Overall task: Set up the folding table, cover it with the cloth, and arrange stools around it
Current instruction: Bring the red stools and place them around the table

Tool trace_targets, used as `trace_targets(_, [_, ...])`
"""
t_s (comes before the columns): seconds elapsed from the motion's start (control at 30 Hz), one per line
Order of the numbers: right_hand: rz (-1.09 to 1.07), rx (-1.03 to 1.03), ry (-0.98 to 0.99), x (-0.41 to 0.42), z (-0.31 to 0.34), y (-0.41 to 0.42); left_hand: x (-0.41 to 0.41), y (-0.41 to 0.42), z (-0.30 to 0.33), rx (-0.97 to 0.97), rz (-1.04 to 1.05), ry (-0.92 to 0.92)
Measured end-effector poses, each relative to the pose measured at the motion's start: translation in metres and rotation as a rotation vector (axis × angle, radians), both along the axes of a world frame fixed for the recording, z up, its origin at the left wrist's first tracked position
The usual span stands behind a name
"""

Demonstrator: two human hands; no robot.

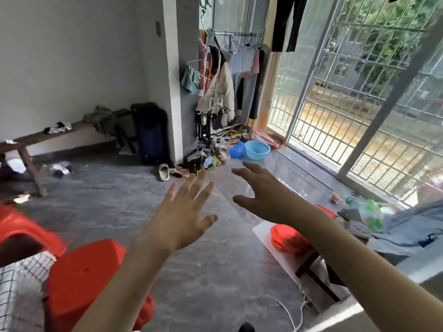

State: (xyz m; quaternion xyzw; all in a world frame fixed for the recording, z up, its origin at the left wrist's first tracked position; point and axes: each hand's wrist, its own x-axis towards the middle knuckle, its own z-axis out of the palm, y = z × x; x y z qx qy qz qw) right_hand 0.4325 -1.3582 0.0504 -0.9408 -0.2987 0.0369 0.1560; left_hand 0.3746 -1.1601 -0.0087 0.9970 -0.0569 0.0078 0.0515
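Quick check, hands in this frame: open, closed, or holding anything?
Left hand: open, fingers spread, holding nothing.
Right hand: open, fingers extended, holding nothing.

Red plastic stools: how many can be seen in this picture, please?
2. One red stool is at the left edge, blurred. Another red stool is lower left, beside the left forearm. Red objects at the right are unclear; more stools may be hidden.
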Motion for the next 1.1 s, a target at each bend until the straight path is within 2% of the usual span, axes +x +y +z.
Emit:
trace_targets(0.23, [0.101,-0.008,0.037,0.133,-0.02,0.017,0.109,0.019,0.001,0.002,0.099,-0.008])
trace_targets(0.4, [0.228,0.036,0.054,0.241,-0.014,0.056,0.19,0.045,0.012,0.007,0.237,0.02])
trace_targets(0.53, [0.325,0.06,0.069,0.312,-0.009,0.096,0.238,0.067,0.027,0.046,0.354,-0.031])
trace_targets(0.87, [0.52,0.058,0.14,0.427,-0.024,0.205,0.328,0.152,0.015,0.023,0.522,0.031])
trace_targets(1.1, [0.628,0.071,0.143,0.497,-0.031,0.337,0.391,0.262,-0.004,-0.02,0.622,0.032])
